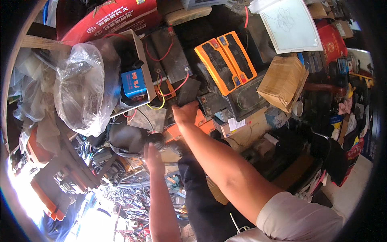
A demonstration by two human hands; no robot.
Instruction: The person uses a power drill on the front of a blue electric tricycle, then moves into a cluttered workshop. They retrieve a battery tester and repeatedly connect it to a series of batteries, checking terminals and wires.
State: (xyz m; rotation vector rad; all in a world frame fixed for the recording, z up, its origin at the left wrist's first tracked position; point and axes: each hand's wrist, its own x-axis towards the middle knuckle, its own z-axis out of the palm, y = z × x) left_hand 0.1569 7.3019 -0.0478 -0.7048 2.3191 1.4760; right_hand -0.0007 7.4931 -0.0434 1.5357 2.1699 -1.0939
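One large, bulging bag of clear plastic [80, 94] stands at the left, against an open pale carton [144, 66]. Behind them leans a broad red cardboard box with white print [117, 18]. At the upper right lies a white-framed sheet with a faint flower drawing [288, 26]. Two oblong black batteries with bright orange edges [225, 62] sit side by side on a large black battery [252, 99], and a crumpled brown cardboard box with taped sides [282, 82] is just to their right.

Smaller again is the bare right hand [186, 114], reaching in among the batteries; its fingers are curled on the lower end of a flat dark grey rectangular block [188, 90], which is in its grasp, left of the orange-edged pair. A small blue printed box [134, 82] is inside the carton. The bare left hand [153, 157], motion-blurred, is raised next to a round black object [155, 140]; I cannot tell whether it grips that. Thinnest are the yellow wire [162, 99] and red wire [181, 85] beside the block.
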